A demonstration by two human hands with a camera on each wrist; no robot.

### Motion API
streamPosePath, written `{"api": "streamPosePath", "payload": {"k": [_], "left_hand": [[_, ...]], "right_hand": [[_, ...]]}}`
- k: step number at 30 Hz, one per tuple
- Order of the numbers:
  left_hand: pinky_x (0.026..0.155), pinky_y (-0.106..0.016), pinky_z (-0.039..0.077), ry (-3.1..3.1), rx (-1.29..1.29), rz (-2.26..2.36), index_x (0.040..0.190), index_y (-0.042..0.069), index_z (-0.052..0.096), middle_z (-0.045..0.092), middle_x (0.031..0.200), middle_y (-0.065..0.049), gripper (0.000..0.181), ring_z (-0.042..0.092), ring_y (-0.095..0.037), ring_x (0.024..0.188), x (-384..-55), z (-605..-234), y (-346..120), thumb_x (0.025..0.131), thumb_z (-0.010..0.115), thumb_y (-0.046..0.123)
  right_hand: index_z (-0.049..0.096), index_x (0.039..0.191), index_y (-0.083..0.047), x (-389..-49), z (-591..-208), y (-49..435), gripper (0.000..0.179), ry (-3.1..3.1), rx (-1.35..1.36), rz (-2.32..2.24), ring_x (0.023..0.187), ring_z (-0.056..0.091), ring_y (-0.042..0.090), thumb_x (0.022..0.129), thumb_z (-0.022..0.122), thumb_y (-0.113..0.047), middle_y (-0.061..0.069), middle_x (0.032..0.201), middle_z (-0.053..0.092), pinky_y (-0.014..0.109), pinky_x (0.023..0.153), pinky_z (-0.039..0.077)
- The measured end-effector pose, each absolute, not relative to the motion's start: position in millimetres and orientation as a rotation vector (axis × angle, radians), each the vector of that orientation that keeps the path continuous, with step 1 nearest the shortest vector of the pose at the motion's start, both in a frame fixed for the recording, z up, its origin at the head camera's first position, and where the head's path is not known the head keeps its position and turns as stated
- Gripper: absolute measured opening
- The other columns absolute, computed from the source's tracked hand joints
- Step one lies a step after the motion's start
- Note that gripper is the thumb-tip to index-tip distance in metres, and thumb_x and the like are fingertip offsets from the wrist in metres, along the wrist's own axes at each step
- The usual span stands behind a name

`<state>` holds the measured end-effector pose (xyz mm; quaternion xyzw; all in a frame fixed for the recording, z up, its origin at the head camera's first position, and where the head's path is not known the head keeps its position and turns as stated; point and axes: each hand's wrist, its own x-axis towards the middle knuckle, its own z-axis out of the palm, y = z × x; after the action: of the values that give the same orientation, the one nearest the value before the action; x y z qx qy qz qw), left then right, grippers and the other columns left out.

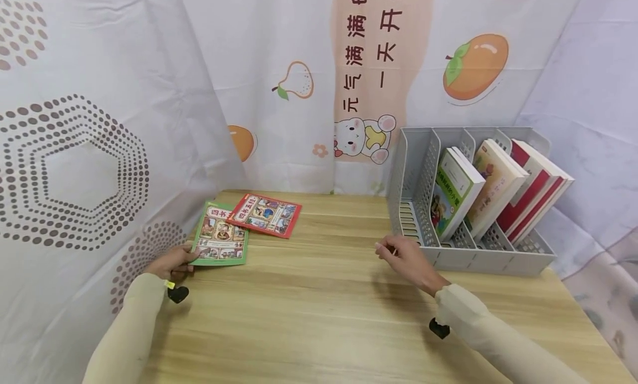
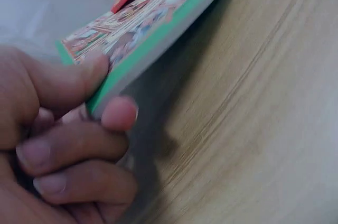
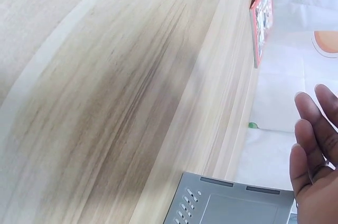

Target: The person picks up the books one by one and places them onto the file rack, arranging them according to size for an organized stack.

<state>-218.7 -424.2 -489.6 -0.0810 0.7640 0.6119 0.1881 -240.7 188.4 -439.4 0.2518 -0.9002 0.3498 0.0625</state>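
Note:
My left hand pinches the near-left corner of a green-bordered picture book between thumb and forefinger. In the left wrist view, that corner of the book is tilted up off the wood, with a shadow beneath. A red-bordered picture book overlaps the green one's upper right edge. My right hand hovers over the table just left of the grey book rack, holding nothing. Its fingers are loosely bent in the right wrist view.
The rack holds several books leaning in its slots, among them a green-and-white one, a cream one and red-and-white ones. Printed curtains hang behind and left of the wooden table.

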Motion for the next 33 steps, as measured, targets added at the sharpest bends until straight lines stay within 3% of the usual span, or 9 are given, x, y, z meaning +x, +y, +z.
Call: {"api": "streamPosePath", "payload": {"k": [3,6,11,13,15,17,20,27,33], "left_hand": [[0.05,-0.022,0.035,2.233,-0.283,1.724,0.097,0.011,0.05,0.054,0.075,-0.001,0.019,0.046,-0.008,0.056,-214.6,-487.0,-429.1,0.111,0.048,0.024],[0.063,-0.03,0.04,2.33,-0.383,1.708,0.12,0.004,0.055,0.055,0.087,-0.001,0.027,0.053,-0.012,0.066,-210.7,-485.2,-431.4,0.11,0.051,0.028],[0.073,-0.036,0.041,2.42,-0.457,1.71,0.151,-0.001,0.037,0.053,0.1,0.0,0.052,0.057,-0.014,0.078,-206.3,-485.5,-431.2,0.111,0.048,0.03],[0.068,-0.032,0.044,2.454,-0.455,1.771,0.145,0.0,0.042,0.051,0.1,0.0,0.048,0.057,-0.012,0.076,-205.7,-485.7,-429.7,0.11,0.049,0.032],[0.066,-0.029,0.047,2.475,-0.437,1.873,0.127,0.002,0.049,0.048,0.093,0.003,0.037,0.054,-0.01,0.071,-206.2,-485.8,-428.6,0.109,0.05,0.035],[0.068,-0.026,0.05,2.466,-0.401,2.001,0.108,0.01,0.05,0.045,0.086,0.006,0.028,0.052,-0.008,0.069,-207.6,-484.7,-426.9,0.107,0.053,0.038],[0.077,-0.024,0.053,2.412,-0.292,2.155,0.097,0.02,0.051,0.047,0.083,0.01,0.019,0.051,-0.007,0.074,-212.8,-483.0,-422.7,0.106,0.056,0.036],[0.08,-0.023,0.054,2.339,-0.115,2.235,0.105,0.019,0.058,0.059,0.091,0.009,0.011,0.059,-0.008,0.085,-220.1,-480.2,-394.8,0.106,0.056,0.03],[0.083,-0.023,0.053,2.236,-0.022,2.224,0.121,0.029,0.061,0.067,0.104,0.015,0.015,0.062,-0.006,0.092,-221.6,-487.8,-369.4,0.107,0.056,0.032]], "right_hand": [[0.07,0.093,-0.025,-241.6,-438.8,186.6,0.02,-2.718,0.78,1.043,0.077,0.059,0.01,0.107,0.058,-0.031,-0.012,0.085,0.065,0.031,0.067,0.05],[0.07,0.092,-0.025,-242.4,-439.0,185.0,0.02,-2.71,0.784,1.025,0.077,0.058,0.01,0.107,0.058,-0.03,-0.012,0.084,0.065,0.031,0.067,0.049],[0.071,0.092,-0.022,-242.6,-440.5,181.9,0.02,-2.713,0.789,1.024,0.076,0.056,0.01,0.107,0.059,-0.027,-0.01,0.084,0.066,0.03,0.066,0.048],[0.071,0.093,-0.02,-243.0,-441.4,180.5,0.02,-2.721,0.79,1.025,0.076,0.056,0.01,0.107,0.059,-0.027,-0.01,0.083,0.066,0.03,0.066,0.048],[0.071,0.094,-0.02,-243.6,-441.8,178.9,0.02,-2.726,0.803,1.024,0.076,0.056,0.01,0.107,0.059,-0.027,-0.01,0.084,0.066,0.03,0.065,0.048],[0.072,0.095,-0.019,-244.6,-442.0,177.4,0.019,-2.728,0.813,1.027,0.075,0.057,0.01,0.107,0.059,-0.027,-0.011,0.084,0.066,0.03,0.065,0.049],[0.073,0.097,-0.017,-245.4,-441.3,175.7,0.02,-2.735,0.824,1.025,0.074,0.057,0.009,0.107,0.059,-0.027,-0.011,0.085,0.066,0.03,0.064,0.049],[0.074,0.1,-0.016,-245.2,-439.9,168.6,0.021,-2.766,0.853,1.05,0.071,0.058,0.01,0.107,0.059,-0.028,-0.004,0.087,0.069,0.03,0.062,0.049],[0.073,0.099,-0.015,-244.4,-441.2,156.2,0.019,-2.786,0.875,1.059,0.068,0.056,0.01,0.106,0.06,-0.026,-0.002,0.084,0.068,0.029,0.061,0.048]]}}
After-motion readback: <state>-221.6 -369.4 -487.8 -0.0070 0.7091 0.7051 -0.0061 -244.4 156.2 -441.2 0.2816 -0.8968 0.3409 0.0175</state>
